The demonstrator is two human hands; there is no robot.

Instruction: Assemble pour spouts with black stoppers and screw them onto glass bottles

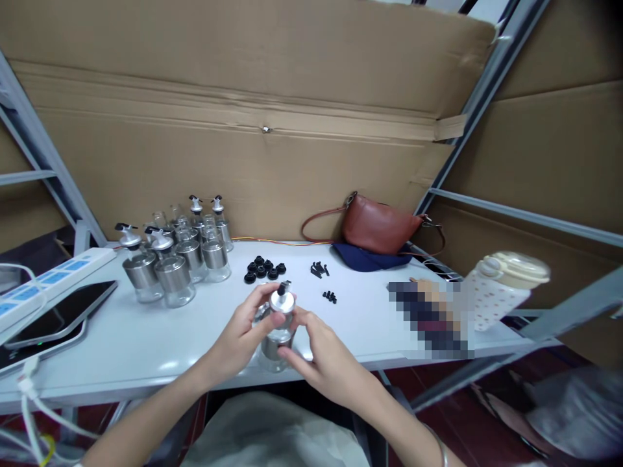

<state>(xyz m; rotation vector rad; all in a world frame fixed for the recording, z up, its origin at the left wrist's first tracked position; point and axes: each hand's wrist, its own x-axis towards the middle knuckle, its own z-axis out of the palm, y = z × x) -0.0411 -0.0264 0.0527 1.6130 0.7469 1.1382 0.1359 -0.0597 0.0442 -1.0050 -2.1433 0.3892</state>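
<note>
A glass oil bottle (273, 355) with a steel band stands upright near the table's front edge, between my hands. Its silver pour spout (282, 301) with a black tip sits on the neck. My left hand (247, 326) is closed around the spout and the bottle's upper part. From the other side, my right hand (325, 355) grips the bottle, fingers behind it and thumb against the band. Beyond them lie several black stoppers (264, 268), thin black levers (319, 268) and tiny black caps (329, 297).
Several similar bottles (174, 275) stand at the back left, some with spouts. A power strip (53, 280) and a phone (63, 314) lie at far left. On the right are a brown bag (379, 224), a dark blue cap (367, 258), a blurred item and a cream tumbler (501, 292).
</note>
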